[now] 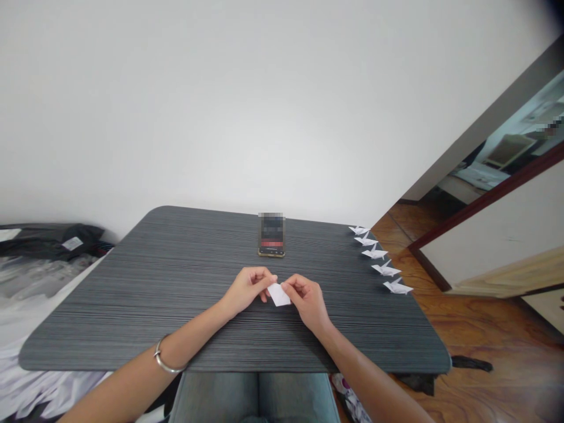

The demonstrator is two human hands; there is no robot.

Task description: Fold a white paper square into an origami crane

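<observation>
A small white piece of folded paper is held between my two hands, just above the dark table. My left hand pinches its upper left corner between thumb and fingers. On the other side, my right hand grips the upper right edge in the same way. The paper's lower part points towards me, with a slanted outline. Several white folded paper cranes stand in a row along the table's right edge, apart from my hands.
A phone lies on the dark wood-grain table, beyond my hands. Behind the table rises a white wall. Clothes and plastic bags are heaped at the left. Wooden floor and a doorway are at the right.
</observation>
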